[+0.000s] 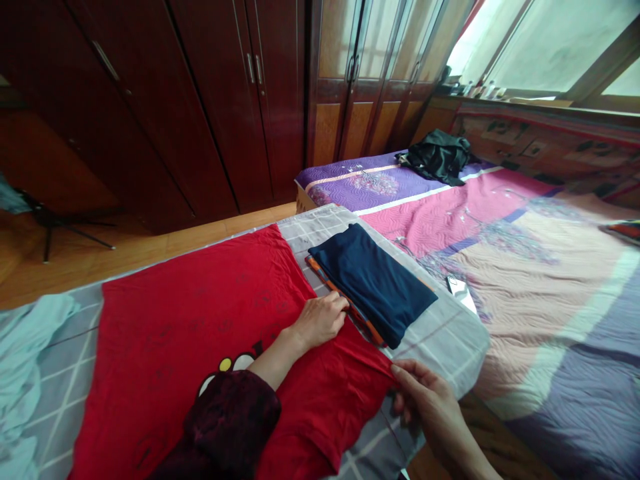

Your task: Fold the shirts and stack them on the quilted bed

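While our right hand [425,393] pinches the red shirt [190,307] at its right end, our left hand [323,321] — nearer its bulk, which spreads left over the checked sheet [445,333], long axis unclear — grips its far edge.

Bright daylight from upper-right window [555,47]

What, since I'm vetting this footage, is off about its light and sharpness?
In the head view, the window is pale and washed out, with reflections on the cabinet glass; in the head view, the wardrobe is dark and its lines lean, perhaps partly lens distortion; in the head view, the right hand looks slightly soft, while the red garment's folds are readable.
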Demonstrator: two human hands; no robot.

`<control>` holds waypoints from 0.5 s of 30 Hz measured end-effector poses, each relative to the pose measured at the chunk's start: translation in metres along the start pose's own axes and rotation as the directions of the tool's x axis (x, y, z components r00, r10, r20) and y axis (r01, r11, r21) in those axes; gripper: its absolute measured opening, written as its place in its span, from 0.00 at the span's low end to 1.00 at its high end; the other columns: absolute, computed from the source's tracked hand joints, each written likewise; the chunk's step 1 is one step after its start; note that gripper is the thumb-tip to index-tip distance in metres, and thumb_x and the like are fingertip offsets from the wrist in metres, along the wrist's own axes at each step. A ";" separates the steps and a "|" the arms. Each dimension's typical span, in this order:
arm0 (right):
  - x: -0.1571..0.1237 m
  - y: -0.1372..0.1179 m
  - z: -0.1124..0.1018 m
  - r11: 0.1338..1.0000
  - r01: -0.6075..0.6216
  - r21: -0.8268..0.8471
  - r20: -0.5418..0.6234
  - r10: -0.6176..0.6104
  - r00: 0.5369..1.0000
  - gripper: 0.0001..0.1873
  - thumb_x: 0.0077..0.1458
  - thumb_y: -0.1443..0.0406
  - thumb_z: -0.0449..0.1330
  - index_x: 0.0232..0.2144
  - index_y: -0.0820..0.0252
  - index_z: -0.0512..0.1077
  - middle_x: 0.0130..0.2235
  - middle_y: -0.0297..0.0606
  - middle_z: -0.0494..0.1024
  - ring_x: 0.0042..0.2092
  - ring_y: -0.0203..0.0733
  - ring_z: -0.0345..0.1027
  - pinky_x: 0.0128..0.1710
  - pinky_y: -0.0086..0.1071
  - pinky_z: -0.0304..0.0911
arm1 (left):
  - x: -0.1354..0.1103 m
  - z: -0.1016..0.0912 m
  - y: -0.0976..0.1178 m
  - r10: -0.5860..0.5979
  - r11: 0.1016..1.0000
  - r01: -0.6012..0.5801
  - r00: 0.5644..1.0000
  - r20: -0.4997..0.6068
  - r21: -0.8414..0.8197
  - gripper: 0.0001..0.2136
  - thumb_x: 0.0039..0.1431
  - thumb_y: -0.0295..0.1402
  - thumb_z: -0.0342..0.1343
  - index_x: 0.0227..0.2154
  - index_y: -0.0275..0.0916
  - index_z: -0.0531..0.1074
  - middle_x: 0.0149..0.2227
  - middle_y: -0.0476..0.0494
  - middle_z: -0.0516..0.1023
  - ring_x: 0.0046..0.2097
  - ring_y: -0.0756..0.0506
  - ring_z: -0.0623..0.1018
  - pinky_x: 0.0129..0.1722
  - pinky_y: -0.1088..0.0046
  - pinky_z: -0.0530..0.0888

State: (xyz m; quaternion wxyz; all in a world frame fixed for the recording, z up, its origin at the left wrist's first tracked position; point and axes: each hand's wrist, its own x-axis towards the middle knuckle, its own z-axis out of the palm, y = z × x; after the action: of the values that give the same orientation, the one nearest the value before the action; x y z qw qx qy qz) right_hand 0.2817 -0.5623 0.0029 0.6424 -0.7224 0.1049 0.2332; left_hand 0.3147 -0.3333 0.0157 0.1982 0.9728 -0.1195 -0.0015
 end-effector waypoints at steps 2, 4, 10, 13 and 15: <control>0.002 0.001 0.000 0.999 0.032 -0.003 -0.008 -0.032 0.999 0.23 0.41 0.48 0.64 0.28 0.60 0.68 0.13 0.29 0.68 0.13 0.30 0.55 0.13 0.22 0.48 | -0.002 -0.001 -0.001 0.018 0.999 -0.016 0.999 0.039 -0.047 0.10 0.58 0.29 0.49 0.42 0.42 0.66 0.43 0.45 0.70 0.43 0.45 0.74 0.42 0.71 0.71; 0.003 0.000 0.000 0.996 0.070 -0.048 -0.013 -0.070 0.997 0.22 0.43 0.47 0.63 0.29 0.60 0.69 0.13 0.29 0.67 0.14 0.31 0.57 0.14 0.23 0.48 | -0.004 0.000 -0.002 -0.009 0.996 0.014 0.998 0.055 -0.092 0.08 0.55 0.28 0.50 0.39 0.41 0.67 0.42 0.44 0.70 0.44 0.43 0.73 0.43 0.70 0.70; -0.012 -0.011 0.003 0.866 0.340 -0.368 -0.004 -0.367 0.930 0.18 0.50 0.50 0.58 0.29 0.58 0.72 0.20 0.33 0.71 0.20 0.37 0.64 0.19 0.28 0.58 | -0.003 0.006 -0.004 -0.114 0.968 0.102 0.993 -0.041 -0.230 0.07 0.56 0.28 0.49 0.37 0.40 0.67 0.39 0.44 0.72 0.41 0.44 0.74 0.41 0.69 0.69; -0.027 -0.018 0.020 0.604 0.621 -0.500 0.194 -0.621 0.760 0.10 0.56 0.60 0.55 0.30 0.57 0.72 0.24 0.33 0.73 0.22 0.34 0.64 0.23 0.27 0.60 | -0.003 0.006 -0.005 -0.136 0.936 0.102 0.988 -0.080 -0.337 0.05 0.55 0.27 0.50 0.35 0.40 0.67 0.36 0.47 0.73 0.38 0.46 0.73 0.40 0.71 0.69; -0.035 -0.021 0.043 0.376 0.794 -0.477 0.377 -0.729 0.571 0.08 0.59 0.66 0.52 0.32 0.58 0.71 0.24 0.34 0.71 0.23 0.33 0.63 0.24 0.25 0.58 | -0.006 0.004 -0.008 -0.157 0.904 0.105 0.983 -0.091 -0.415 0.04 0.54 0.26 0.50 0.33 0.39 0.67 0.34 0.48 0.73 0.36 0.48 0.74 0.38 0.74 0.69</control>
State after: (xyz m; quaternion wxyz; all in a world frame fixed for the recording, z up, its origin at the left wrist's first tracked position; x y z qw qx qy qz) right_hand 0.2521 -0.5221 0.0353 0.4158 -0.8378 -0.3524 -0.0321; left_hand 0.3105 -0.3260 0.0082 0.4033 0.9140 -0.0385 0.0198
